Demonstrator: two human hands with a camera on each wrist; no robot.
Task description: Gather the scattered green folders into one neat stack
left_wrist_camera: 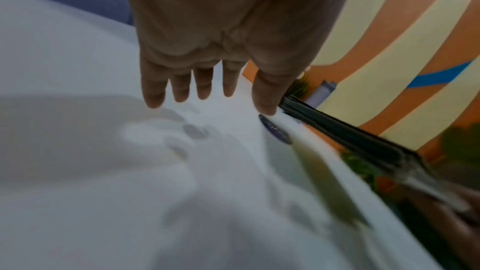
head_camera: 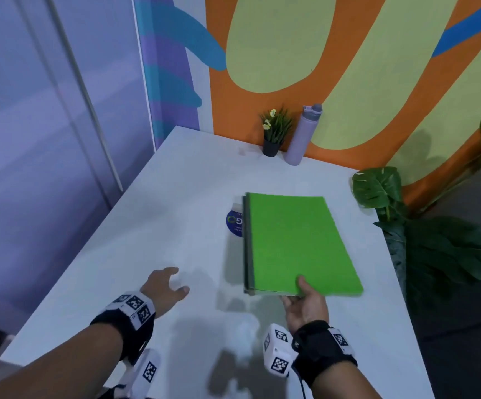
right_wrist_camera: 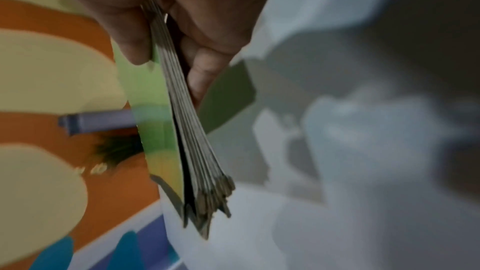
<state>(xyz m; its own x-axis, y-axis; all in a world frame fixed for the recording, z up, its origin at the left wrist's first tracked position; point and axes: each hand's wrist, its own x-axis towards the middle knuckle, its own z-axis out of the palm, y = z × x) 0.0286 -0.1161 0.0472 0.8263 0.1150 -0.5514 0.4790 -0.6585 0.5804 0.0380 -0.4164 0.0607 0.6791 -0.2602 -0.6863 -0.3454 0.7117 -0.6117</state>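
Now carrying: R hand (head_camera: 305, 305) pinching green folders (head_camera: 296, 243) at near edge, thumb on top, stack prob. lifted off table (head_camera: 175, 197) at 2 o'clock from L hand (head_camera: 164, 286), fingers spread, empty; next, setting down square.

My work surface is a white rectangular table (head_camera: 175, 197) set against the painted wall. At its far edge stand a small black pot of green plant (head_camera: 273, 133) and, just beside it, a tall lilac bottle (head_camera: 302, 136). A round blue sticker (head_camera: 234, 223) lies mid-table.
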